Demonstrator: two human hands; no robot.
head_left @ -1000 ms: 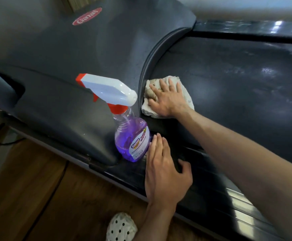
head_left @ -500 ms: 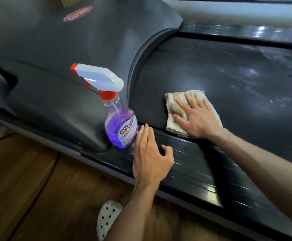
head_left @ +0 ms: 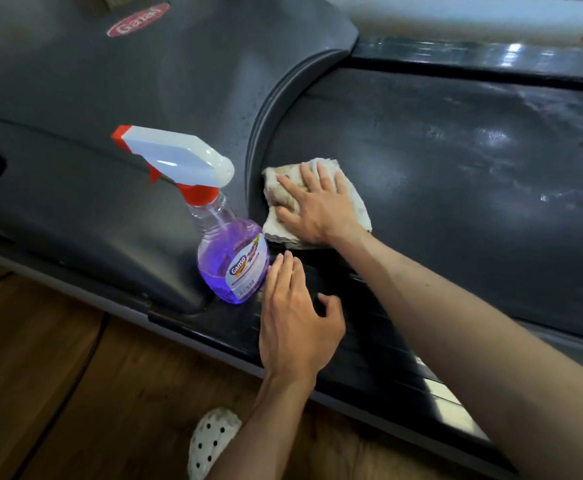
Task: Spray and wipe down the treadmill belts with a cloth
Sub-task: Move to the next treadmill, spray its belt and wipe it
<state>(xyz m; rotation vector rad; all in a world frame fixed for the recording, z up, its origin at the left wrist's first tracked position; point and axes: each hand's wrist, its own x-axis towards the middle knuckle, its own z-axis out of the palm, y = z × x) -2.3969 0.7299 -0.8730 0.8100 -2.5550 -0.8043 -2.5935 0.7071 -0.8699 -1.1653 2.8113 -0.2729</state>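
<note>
- Presently the cloth [head_left: 318, 202] lies on the treadmill belt [head_left: 456, 188], at its front corner beside the curved motor cover [head_left: 144, 98].
- Right hand [head_left: 314, 206] presses it flat, fingers spread and straight, likely for even wiping pressure.
- Left hand [head_left: 293, 327] rests open on the side rail [head_left: 369, 358], probably bracing; fingertips are just beside the spray bottle [head_left: 227, 251].
- Open belt extends rightward; the cover edge blocks leftward travel.

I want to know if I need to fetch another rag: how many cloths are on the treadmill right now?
1. The cloth lies on the belt beside the motor cover's curved edge, pressed flat under the right hand. Others may lie outside the view.
</note>
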